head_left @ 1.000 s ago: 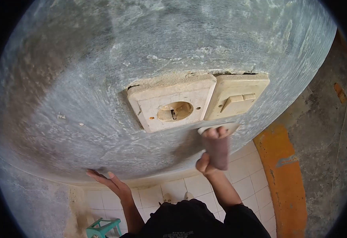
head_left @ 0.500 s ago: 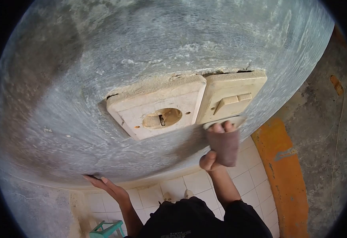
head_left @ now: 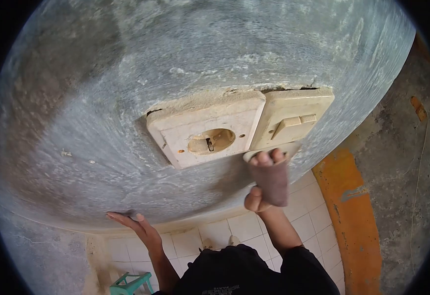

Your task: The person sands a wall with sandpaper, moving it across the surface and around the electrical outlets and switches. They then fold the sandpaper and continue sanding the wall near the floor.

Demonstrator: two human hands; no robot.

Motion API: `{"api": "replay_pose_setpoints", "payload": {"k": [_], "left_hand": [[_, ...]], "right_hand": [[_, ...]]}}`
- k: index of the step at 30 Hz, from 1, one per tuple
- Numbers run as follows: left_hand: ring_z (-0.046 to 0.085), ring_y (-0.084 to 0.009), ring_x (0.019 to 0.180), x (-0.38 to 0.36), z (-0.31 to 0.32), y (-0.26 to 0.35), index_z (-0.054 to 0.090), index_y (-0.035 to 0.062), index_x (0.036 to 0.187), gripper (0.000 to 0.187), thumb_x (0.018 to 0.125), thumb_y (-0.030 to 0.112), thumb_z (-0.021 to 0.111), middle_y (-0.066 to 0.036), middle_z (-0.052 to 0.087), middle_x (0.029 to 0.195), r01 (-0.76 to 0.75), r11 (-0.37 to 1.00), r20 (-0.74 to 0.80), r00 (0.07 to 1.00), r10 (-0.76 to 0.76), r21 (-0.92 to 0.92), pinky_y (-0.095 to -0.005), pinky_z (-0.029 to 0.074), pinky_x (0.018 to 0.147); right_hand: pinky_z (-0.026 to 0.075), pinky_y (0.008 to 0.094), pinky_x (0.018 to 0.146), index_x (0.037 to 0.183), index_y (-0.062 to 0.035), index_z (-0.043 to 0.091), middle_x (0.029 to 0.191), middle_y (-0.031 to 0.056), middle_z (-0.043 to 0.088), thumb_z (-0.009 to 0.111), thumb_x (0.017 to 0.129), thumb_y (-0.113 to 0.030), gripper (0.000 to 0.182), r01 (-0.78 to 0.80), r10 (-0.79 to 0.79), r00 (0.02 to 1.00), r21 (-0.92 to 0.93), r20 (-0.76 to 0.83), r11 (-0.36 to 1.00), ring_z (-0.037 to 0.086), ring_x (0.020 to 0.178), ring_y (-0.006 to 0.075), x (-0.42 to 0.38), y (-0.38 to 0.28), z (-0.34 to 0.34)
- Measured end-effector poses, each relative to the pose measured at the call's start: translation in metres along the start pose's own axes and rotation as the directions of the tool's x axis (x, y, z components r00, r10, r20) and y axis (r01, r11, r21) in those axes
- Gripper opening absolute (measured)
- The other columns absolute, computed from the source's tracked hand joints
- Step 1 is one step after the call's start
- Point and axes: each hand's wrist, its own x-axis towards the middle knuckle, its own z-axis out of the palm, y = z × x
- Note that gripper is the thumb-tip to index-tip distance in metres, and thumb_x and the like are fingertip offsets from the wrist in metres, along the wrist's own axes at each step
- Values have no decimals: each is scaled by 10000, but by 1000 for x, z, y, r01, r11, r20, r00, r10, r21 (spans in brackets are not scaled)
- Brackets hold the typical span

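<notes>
My right hand [head_left: 264, 184] grips a folded piece of brown sandpaper [head_left: 273, 183] and presses it against the grey wall [head_left: 126, 98], just under the cream light switch [head_left: 293, 123]. Its fingertips touch the lower edge of the switch plate. A worn cream socket [head_left: 207, 129] sits directly left of the switch. My left hand [head_left: 135, 227] rests flat against the wall lower down, fingers spread, holding nothing.
Below are white floor tiles [head_left: 303, 216] and a teal stool [head_left: 129, 284] at the bottom left. An orange painted strip [head_left: 355, 216] runs down the rough wall on the right. My dark clothing [head_left: 244, 275] fills the bottom centre.
My right hand with the sandpaper shifted slightly left and right along the bottom edge of the switch plate. The left hand stayed flat on the wall.
</notes>
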Motion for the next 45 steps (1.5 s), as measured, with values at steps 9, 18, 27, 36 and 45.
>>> {"api": "replay_pose_setpoints", "payload": {"k": [9,18,27,36,45], "left_hand": [[-101,-370,1412,1,-3,-4,-87,-21,1450,737,970,302,370,-237,-121,1518,-53,998,35,998,55,-32,-483,-20,1128],[-130,-365,1408,2,-7,-3,-96,-28,1446,749,955,253,395,-239,-146,1513,-66,998,73,995,67,-24,-484,-42,1122],[-146,-372,1403,1,-6,1,-124,-32,1437,774,953,261,404,-250,-171,1503,-38,999,83,996,40,-26,-489,-49,1119],[-134,-380,1404,0,-7,-5,-123,-37,1436,785,949,270,412,-255,-154,1505,-69,997,81,994,71,-22,-493,-49,1119],[-121,-387,1404,2,-6,0,-107,-49,1435,776,938,230,419,-267,-136,1504,-58,998,66,996,59,-27,-495,-31,1121]], "right_hand": [[309,511,911,1133,61,527,1266,193,416,313,887,-342,518,34,-37,998,-50,-44,998,402,1045,428,-10,-14,22],[296,471,1012,1117,-28,635,1217,78,582,432,866,-272,405,-100,105,994,163,-26,982,482,1173,311,-4,-28,22],[324,456,983,1060,-107,664,1135,19,634,483,867,-213,285,99,-96,995,150,-29,984,517,1179,231,-4,-31,23],[301,394,1029,1143,-63,649,1207,62,619,517,773,-263,441,35,-70,978,174,197,984,537,1176,215,-55,-16,34],[160,460,1106,1226,-68,595,1325,131,516,481,848,-374,499,-16,0,993,138,115,990,360,1324,290,-84,-51,71]]}}
